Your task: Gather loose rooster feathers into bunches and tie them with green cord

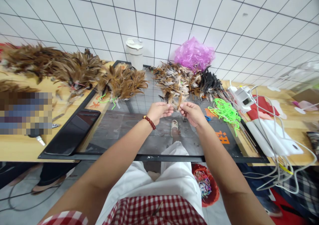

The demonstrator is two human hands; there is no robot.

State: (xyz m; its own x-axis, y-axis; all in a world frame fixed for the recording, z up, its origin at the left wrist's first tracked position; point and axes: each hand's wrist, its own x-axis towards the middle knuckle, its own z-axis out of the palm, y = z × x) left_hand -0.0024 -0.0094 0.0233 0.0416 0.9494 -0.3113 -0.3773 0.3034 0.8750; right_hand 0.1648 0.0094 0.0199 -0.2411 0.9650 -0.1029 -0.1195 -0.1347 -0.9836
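I can see the right hand [191, 112] pinching a small brown feather tuft [179, 102] between thumb and fingertips, over the middle of the black-framed glass panel [149, 133]. The left hand [161, 112], below a string of round, glossy beads [150, 122], brings its fingertips close to the tuft's other side; I can't tell whether they grip it.

The panel is smooth and dark, throwing back a blurry reflection. Just beyond the fingers, on its far half, a fluffy mottled heap [171, 80] crowds the space, with stiff black feathers [210, 83] to the heap's right. Glossy brown plumes [127, 82] fan out at the panel's far left, green string trailing from them.

A crinkled purple plastic bag [194, 54] and a lidded white cup [136, 54] stand along its far edge. A flat, shiny phone [73, 132] lies over its near left corner; tangled green strings [225, 112] sprawl over its right side. Past that, looping white cables [271, 118] clutter the pale wooden table [299, 128].
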